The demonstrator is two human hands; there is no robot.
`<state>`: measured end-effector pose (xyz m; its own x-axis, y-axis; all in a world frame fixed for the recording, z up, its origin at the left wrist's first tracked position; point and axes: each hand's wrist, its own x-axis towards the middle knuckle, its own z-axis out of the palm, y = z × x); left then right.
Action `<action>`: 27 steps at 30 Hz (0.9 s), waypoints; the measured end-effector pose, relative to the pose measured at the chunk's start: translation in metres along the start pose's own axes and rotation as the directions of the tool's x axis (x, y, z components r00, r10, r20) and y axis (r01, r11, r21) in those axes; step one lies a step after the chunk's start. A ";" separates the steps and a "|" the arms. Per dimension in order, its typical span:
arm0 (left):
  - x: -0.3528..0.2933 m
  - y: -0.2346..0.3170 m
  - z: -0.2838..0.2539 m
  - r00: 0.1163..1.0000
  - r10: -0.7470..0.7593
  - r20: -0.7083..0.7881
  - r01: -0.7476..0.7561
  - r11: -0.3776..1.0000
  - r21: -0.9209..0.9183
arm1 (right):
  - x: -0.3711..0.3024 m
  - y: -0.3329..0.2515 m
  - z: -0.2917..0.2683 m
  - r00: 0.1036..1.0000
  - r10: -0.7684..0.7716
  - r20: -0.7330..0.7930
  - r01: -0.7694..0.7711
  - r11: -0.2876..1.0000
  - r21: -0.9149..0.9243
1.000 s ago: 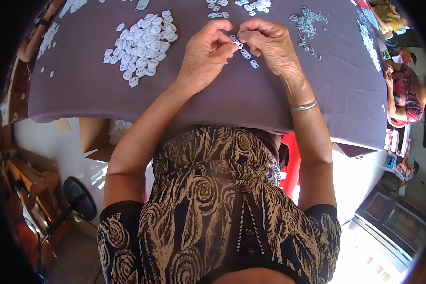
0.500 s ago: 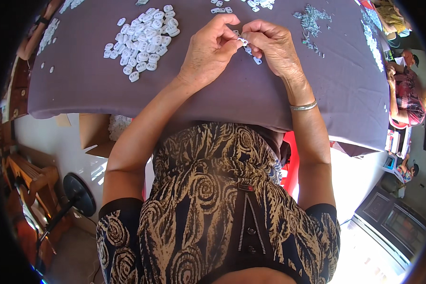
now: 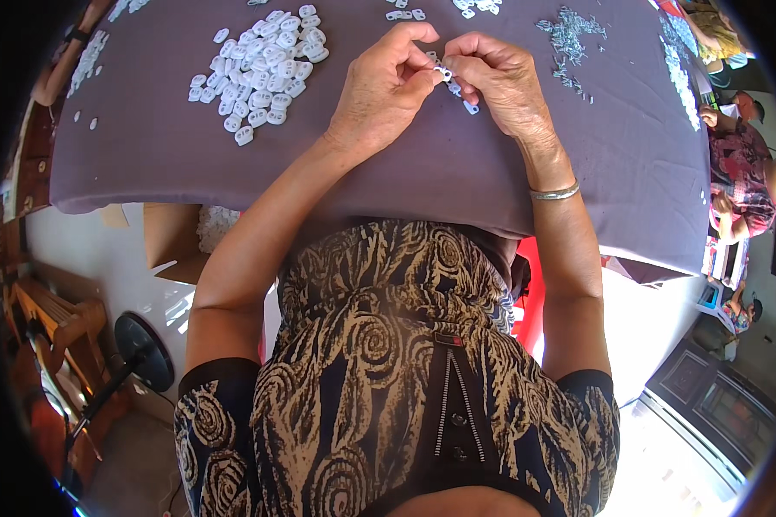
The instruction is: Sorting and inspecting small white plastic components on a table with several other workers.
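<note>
My left hand (image 3: 378, 96) pinches a small white plastic piece (image 3: 444, 74) with a dark hole between thumb and index finger. From the other side my right hand (image 3: 502, 84) pinches at the same piece, its thumb and forefinger pressed together. Whether the right fingers also hold a tiny part is hidden. Below the fingertips, a few similar white pieces (image 3: 471, 108) lie on the cloth, partly covered by the right hand. A pile of rounded white plastic pieces with holes (image 3: 263, 73) lies left of my hands. Small greyish metal parts (image 3: 569, 41) are heaped to the right.
A dark purplish cloth covers the table (image 3: 233, 177). More white pieces (image 3: 403, 15) lie beyond my hands. An open cardboard box (image 3: 171, 237) stands below the table's left edge, near a round black stand base (image 3: 144, 351). Other people (image 3: 741, 172) sit at the right; another arm (image 3: 56, 69) shows at left.
My hands have barely shifted and still meet at the white piece. At the right, a seated person has changed posture, with an arm now lower.
</note>
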<state>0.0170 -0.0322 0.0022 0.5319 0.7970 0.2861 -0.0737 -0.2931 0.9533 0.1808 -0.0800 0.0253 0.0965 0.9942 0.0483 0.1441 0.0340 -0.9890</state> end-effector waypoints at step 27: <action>-0.002 -0.003 0.010 0.989 0.048 -0.142 -0.080 0.970 -0.228 | -0.004 -0.003 0.017 0.994 -0.065 -0.088 0.059 0.996 -0.071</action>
<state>0.0247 -0.0385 -0.0021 0.4027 0.8487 0.3428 -0.3063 -0.2280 0.9243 0.1636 -0.0828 0.0259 0.1728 0.9770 0.1248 0.2194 0.0854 -0.9719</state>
